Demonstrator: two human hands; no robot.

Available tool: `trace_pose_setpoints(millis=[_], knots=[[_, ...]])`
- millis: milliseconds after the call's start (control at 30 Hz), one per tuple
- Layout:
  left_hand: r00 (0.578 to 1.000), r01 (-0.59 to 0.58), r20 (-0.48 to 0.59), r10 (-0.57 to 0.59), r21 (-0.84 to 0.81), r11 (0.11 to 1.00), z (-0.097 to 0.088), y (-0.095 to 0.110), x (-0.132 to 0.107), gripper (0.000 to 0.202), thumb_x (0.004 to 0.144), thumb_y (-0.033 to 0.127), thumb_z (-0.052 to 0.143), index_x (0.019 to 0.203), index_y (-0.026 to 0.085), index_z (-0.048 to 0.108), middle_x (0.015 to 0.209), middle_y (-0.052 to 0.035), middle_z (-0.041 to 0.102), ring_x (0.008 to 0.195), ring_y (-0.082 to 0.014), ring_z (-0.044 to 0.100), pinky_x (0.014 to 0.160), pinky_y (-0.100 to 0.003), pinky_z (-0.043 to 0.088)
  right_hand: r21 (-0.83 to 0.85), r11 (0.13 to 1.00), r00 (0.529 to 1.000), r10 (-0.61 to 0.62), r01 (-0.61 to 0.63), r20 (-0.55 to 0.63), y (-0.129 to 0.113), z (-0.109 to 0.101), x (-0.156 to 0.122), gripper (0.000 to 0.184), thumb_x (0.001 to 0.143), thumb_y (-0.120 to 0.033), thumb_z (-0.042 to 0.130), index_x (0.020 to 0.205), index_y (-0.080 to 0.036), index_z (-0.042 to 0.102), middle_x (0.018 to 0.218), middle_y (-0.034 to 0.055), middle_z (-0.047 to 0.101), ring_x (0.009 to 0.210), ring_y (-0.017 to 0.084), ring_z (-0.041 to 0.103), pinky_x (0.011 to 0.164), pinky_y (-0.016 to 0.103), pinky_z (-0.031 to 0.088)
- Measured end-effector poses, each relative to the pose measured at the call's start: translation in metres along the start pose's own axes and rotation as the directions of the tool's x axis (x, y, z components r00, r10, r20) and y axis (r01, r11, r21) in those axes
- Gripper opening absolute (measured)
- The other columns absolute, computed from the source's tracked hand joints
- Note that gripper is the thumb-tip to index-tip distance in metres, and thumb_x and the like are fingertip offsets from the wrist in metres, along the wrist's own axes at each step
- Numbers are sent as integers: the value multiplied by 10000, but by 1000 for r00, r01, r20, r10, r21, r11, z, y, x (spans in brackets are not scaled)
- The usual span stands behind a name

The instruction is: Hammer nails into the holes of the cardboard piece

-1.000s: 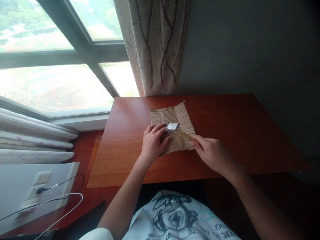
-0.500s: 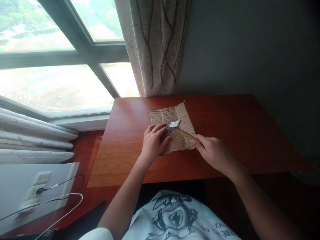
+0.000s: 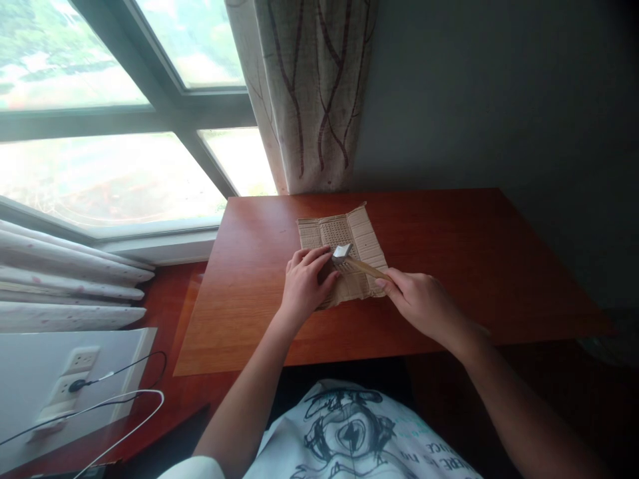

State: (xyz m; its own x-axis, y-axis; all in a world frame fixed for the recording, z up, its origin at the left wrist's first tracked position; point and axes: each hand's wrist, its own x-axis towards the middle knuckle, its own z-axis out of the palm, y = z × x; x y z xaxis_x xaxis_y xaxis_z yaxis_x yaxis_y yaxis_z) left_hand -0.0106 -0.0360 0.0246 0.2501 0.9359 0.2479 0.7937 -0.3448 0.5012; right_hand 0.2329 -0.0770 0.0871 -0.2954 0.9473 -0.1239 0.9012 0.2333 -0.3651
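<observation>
A flat piece of brown cardboard [image 3: 362, 234] with a grid of small punched holes lies on the red-brown wooden table [image 3: 449, 266]. My left hand [image 3: 304, 286] rests on its near-left part, fingers curled and pressing it down. My right hand [image 3: 424, 306] grips the wooden handle of a small hammer [image 3: 349, 258], whose square metal head sits down on the cardboard just beside my left fingertips.
A patterned curtain [image 3: 314, 86] hangs behind the table, next to a large window [image 3: 100, 133]. At the left are folded curtain fabric [image 3: 60, 279], a white panel with wall sockets [image 3: 74, 372] and plugged-in cables [image 3: 124, 399]. My printed shirt [image 3: 349, 432] fills the bottom.
The hammer head lifted and tilted half a second ago, and has now come back down onto the cardboard. My left hand has stayed in place.
</observation>
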Motion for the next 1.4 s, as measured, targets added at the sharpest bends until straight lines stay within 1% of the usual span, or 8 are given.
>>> trace_pose_setpoints(millis=[133,333,400,567,667,800,1133,1400], knots=[[1000,-3,-8,3,-2,1000,1,-1,0,332,895,397,665,1203,277,702,1366,-23,650,1211,-284,518,1041,-470,441,53,998,1000,-11,12,-21,-1,-1,0,380,1046,-454,330,1011,-228,633,825,46,740,754,220,696,632,297,371],[1000,3,1,-3,-11,1000,0,0,0,283,886,364,670,1152,283,720,1372,-16,647,1214,-295,524,1026,-486,453,-50,999,1000,-8,9,18,-9,-1,3,374,1043,-438,343,945,-230,638,814,53,737,749,217,692,606,294,337],[1000,-2,0,2,-14,1000,0,0,0,286,889,370,669,1155,277,720,1373,-13,647,1210,-293,525,1028,-483,454,-29,1000,1000,-10,10,9,-9,-2,3,372,1044,-440,341,961,-232,638,824,51,738,757,218,692,613,293,344],[1000,-7,-7,7,-13,1000,1,-1,0,346,894,397,669,1211,263,701,1372,-28,648,1209,-289,523,1040,-479,448,113,994,998,11,-3,-68,2,-6,-3,424,1042,-492,319,986,-221,641,761,39,705,691,206,666,617,296,375],[1000,-8,-5,8,-15,1000,1,-2,0,358,900,403,660,1228,264,696,1377,-33,645,1205,-292,528,1046,-487,444,132,990,994,66,-54,-87,15,-6,-7,458,1033,-529,315,942,-223,643,681,23,664,608,193,628,589,300,370],[1000,-7,-10,7,-19,1000,2,-2,0,354,901,403,660,1226,268,698,1376,-30,647,1200,-293,531,1048,-494,443,134,986,990,108,-96,-90,27,-3,-13,463,1027,-541,319,932,-229,647,661,18,652,601,193,624,581,301,375],[1000,-7,-14,7,-17,1000,2,-3,0,359,899,402,667,1227,259,697,1382,-20,644,1209,-295,526,1052,-492,445,54,995,995,84,-81,-50,17,0,-15,410,1033,-497,332,958,-230,633,777,48,715,736,244,680,624,317,365],[1000,-5,-14,5,-21,1000,2,-2,0,353,897,396,670,1220,257,701,1372,-24,651,1204,-299,530,1050,-493,447,178,978,990,122,-108,-75,27,-2,-21,442,1031,-536,319,936,-224,617,684,19,642,618,195,608,613,313,371]])
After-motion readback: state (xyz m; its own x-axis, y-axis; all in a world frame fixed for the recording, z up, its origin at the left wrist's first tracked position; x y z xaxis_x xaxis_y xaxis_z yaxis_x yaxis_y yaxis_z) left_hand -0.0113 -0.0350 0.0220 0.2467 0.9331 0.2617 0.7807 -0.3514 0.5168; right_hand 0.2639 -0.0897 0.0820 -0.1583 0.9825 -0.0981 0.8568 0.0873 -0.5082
